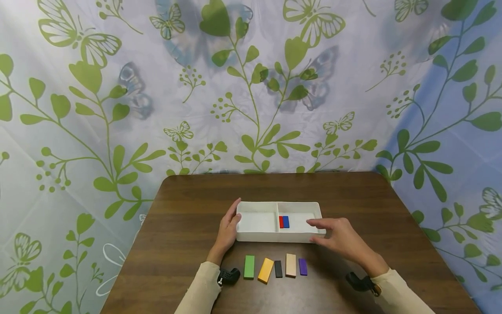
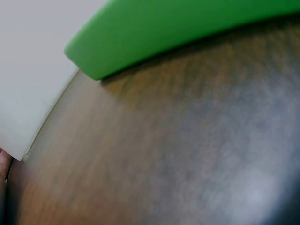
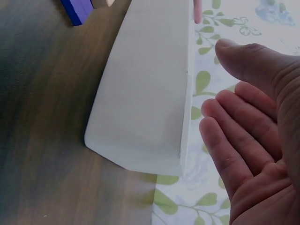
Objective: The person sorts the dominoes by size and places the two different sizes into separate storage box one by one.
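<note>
A white two-compartment tray [image 1: 259,237] lies on the table. My left hand [image 1: 226,229] rests along its left end, fingers fairly straight and the thumb at the rim. Over the tray's right end hovers my right hand [image 1: 341,237], thumb and fingers apart with nothing between them; the right wrist view shows this hand [image 3: 253,126] with its palm bare. Side by side against the divider, in the right compartment, are a red block [image 1: 281,222] and a blue block [image 1: 286,222].
In front of the tray lie a green block [image 1: 249,267], a yellow block [image 1: 265,270], a black block [image 1: 278,269], a beige block [image 1: 290,265] and a purple block [image 1: 303,267]. The wooden table [image 1: 188,218] ends at a patterned curtain [image 1: 251,109].
</note>
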### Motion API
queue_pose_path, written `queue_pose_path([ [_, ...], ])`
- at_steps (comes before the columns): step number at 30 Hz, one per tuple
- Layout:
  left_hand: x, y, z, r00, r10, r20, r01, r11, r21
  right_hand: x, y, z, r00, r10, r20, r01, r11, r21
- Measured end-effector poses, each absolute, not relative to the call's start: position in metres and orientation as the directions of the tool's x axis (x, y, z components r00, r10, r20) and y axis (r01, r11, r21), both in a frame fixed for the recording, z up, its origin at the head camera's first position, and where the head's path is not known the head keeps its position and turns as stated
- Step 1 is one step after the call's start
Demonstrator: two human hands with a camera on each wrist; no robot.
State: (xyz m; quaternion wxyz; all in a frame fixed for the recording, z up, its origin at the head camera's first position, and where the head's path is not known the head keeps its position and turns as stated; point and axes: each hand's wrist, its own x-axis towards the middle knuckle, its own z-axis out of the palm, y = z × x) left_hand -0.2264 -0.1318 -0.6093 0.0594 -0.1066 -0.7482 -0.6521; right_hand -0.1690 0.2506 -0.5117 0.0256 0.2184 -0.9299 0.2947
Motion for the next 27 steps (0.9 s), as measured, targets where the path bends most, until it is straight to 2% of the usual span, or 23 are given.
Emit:
queue_pose_path([
  [5, -0.225, -0.133, -0.611, -0.97, 0.091, 0.227, 0.238, 0.137, 0.961, -0.159, 0.253, -0.514, -0.909, -0.368, 0.195, -0.413, 0.734, -0.539],
  [10, -0.225, -0.134, -0.61, -0.969, 0.097, 0.229, 0.242, 0.151, 0.958, -0.15, 0.254, -0.513, -0.92, -0.364, 0.147, -0.38, 0.729, -0.569],
  [20, -0.228, -0.134, -0.613, -0.969, 0.095, 0.228, 0.24, 0.146, 0.96, -0.141, 0.251, -0.528, -0.875, -0.429, 0.222, -0.475, 0.68, -0.558],
  [27, -0.226, -0.134, -0.611, -0.97, 0.091, 0.224, 0.235, 0.146, 0.961, -0.137, 0.247, -0.542, -0.878, -0.45, 0.164, -0.455, 0.675, -0.581],
])
